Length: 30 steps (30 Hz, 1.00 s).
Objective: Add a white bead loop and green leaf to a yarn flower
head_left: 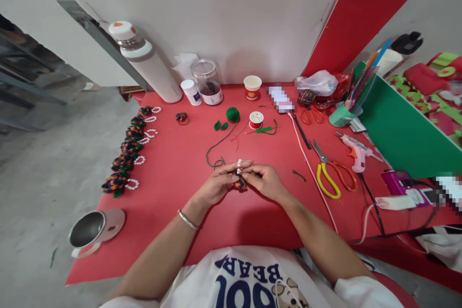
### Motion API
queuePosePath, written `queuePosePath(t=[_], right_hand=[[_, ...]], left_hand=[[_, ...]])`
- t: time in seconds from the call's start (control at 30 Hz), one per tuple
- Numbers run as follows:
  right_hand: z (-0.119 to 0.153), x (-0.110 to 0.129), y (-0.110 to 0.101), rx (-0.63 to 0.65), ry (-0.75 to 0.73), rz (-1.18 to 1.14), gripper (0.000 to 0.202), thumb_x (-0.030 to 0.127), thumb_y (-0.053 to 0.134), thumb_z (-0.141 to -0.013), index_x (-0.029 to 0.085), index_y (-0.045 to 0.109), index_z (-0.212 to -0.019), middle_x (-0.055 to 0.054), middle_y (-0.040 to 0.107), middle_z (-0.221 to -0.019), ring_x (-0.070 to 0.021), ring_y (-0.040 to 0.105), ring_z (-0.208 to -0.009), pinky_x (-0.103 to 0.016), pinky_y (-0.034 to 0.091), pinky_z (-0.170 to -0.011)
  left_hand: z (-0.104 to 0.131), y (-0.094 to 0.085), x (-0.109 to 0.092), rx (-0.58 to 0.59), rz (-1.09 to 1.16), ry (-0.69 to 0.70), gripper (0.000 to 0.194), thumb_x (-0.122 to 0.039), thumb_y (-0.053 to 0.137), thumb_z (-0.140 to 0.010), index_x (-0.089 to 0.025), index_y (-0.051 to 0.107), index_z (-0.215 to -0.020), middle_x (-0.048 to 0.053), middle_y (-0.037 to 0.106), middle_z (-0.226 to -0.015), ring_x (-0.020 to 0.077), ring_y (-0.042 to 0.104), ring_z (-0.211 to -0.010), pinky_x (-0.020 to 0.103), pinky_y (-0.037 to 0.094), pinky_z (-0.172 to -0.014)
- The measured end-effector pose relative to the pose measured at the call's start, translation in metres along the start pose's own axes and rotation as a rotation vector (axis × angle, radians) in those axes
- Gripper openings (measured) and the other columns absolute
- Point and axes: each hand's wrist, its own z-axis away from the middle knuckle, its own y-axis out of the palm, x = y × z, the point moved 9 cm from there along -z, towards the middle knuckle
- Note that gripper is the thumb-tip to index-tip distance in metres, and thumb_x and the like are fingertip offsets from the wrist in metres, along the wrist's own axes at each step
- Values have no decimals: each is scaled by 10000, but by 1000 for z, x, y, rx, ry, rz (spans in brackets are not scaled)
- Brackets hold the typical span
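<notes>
While both hands meet over the middle of the red table, the scene reads so:
Left hand: fingers pinched shut on the multicoloured yarn flower.
Right hand: fingertips closed on the same flower, touching the left hand.
Pearl beads: a short string standing up just above the flower, between the fingertips.
Green yarn strand: trails from the hands back to the green yarn ball.
Finished flowers: a row along the left table edge.
Yellow-handled scissors: right of the hands, apart.

scissors right of hands
</notes>
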Motion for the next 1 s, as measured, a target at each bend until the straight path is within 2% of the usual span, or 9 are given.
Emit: queuePosePath(t=[0.17, 0.3, 0.43, 0.63, 0.73, 0.8, 0.9, 1.0], right_hand=[[1, 5, -7, -34, 14, 9, 216, 337, 633, -836, 162, 758, -822, -4, 649, -652, -117, 505, -572, -241, 388, -564], [1, 5, -7, -29, 24, 8, 212, 342, 632, -834, 165, 743, -801, 7, 623, -633, -109, 467, -559, -239, 364, -555], [1, 6, -7, -28, 18, -9, 197, 330, 633, -833, 167, 724, -772, 13, 611, -626, -108, 464, -564, -239, 364, -566], [4, 15, 0, 62, -30, -47, 247, 330, 613, -875, 175, 673, -693, 6, 630, -633, -110, 499, -577, -239, 385, -583], [4, 19, -1, 62, -55, -71, 275, 343, 613, -890, 178, 657, -673, 2, 646, -640, -114, 522, -587, -241, 398, -593], [4, 19, -4, 41, -59, -76, 267, 341, 620, -887, 179, 654, -677, 6, 645, -634, -113, 521, -582, -240, 398, -589], [4, 19, -8, 2, -56, -66, 226, 336, 634, -871, 181, 675, -712, 12, 644, -633, -110, 510, -572, -239, 397, -581], [5, 21, -7, 2, -67, -60, 192, 314, 628, -869, 184, 694, -744, 11, 654, -647, -110, 518, -576, -238, 407, -585]], left_hand=[[-1, -9, -5, -97, 34, 52, 356, -163, 735, -697, -146, 783, -1049, 107, 748, -979, 199, 696, -718, 341, 586, -676], [0, -12, -6, -129, 34, 58, 316, -167, 742, -686, -141, 786, -998, 69, 732, -823, 200, 699, -626, 343, 591, -644], [1, -10, -7, -120, 28, 73, 324, -180, 721, -705, -130, 780, -1020, 95, 744, -912, 202, 701, -659, 348, 599, -644], [-1, -7, -9, -58, 18, 88, 405, -206, 660, -754, -149, 739, -1147, 161, 700, -1216, 205, 703, -683, 331, 593, -554], [-1, -6, -9, -24, 39, 93, 410, -218, 629, -779, -140, 726, -1170, 175, 693, -1232, 205, 701, -678, 339, 598, -560], [-2, -5, -8, -14, 59, 88, 411, -219, 605, -792, -133, 722, -1177, 173, 713, -1182, 206, 700, -674, 346, 602, -573], [-2, -4, -8, 3, 86, 75, 427, -207, 571, -790, -117, 718, -1181, 148, 756, -952, 234, 706, -670, 354, 597, -572], [-2, -1, -7, 39, 104, 52, 462, -198, 542, -780, -87, 709, -1196, 130, 738, -767, 260, 712, -675, 342, 584, -564]])
